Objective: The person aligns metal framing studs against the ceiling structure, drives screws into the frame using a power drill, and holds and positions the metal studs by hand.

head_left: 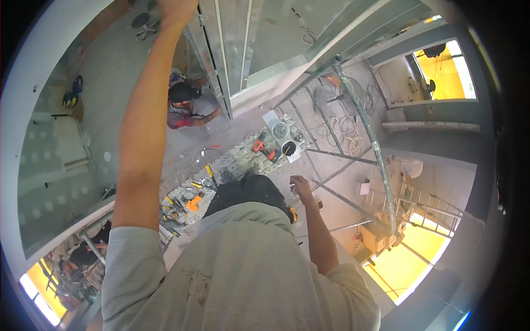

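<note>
The left hand (175,10) is up high, touching the top end of the metal frame (221,55). I cannot tell if its fingers grip. The frame's long side runs down from that hand. The right hand (301,185), far below the frame, is curled shut, holding nothing.

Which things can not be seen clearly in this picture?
- Left hand, head view: fingers cut off by the top edge at the metal frame; its grip is unknown.
- Right hand: curled and small; whether it holds anything is unclear.
- Tools on the platform: partly hidden by the person's body.
</note>
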Demonstrator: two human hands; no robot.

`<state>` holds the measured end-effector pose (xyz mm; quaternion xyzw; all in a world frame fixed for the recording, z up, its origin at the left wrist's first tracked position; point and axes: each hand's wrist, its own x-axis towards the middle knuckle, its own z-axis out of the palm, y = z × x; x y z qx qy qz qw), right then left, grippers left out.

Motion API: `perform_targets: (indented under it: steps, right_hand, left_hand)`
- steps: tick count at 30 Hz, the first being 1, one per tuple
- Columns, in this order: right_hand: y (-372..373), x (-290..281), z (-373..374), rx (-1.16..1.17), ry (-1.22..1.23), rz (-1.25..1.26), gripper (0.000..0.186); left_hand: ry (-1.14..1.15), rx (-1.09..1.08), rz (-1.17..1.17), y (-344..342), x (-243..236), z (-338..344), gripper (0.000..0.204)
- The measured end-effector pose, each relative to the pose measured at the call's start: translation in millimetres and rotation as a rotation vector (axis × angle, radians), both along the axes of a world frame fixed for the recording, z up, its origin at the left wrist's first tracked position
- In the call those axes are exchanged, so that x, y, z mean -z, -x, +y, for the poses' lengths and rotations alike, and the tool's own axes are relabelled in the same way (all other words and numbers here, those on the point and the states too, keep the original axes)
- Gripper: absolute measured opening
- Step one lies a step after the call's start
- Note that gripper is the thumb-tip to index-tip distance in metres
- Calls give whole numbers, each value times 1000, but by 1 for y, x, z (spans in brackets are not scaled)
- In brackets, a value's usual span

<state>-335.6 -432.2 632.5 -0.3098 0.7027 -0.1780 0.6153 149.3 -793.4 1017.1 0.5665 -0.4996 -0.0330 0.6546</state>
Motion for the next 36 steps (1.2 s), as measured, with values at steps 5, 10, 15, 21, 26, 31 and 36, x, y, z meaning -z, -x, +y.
perform_targets:
  steps: [5,10,15,21,26,31,36]
  right_hand:
    - [-13,-9,-5,-47,50,13,33]
    - [-33,-3,-13,-29,59,-62,34]
    - [-51,-1,-15,-68,59,-130,35]
    - [-65,5,-13,-89,69,-191,26]
    - [-66,38,-10,32,-12,-343,25]
    - [-89,66,-8,30,-72,-222,28]
    - [-67,114,-15,-167,13,82,29]
  left_hand:
    - [25,-140,-39,9,2,-2,120]
    - [119,3,-44,6,-2,-3,91]
    - [226,-37,-94,1,5,-11,80]
    - [99,28,-71,-22,16,-13,74]
    - [252,-118,-114,-16,13,-17,70]
    - [159,-70,-154,-34,10,-26,85]
    - [36,211,240,-64,34,-23,78]
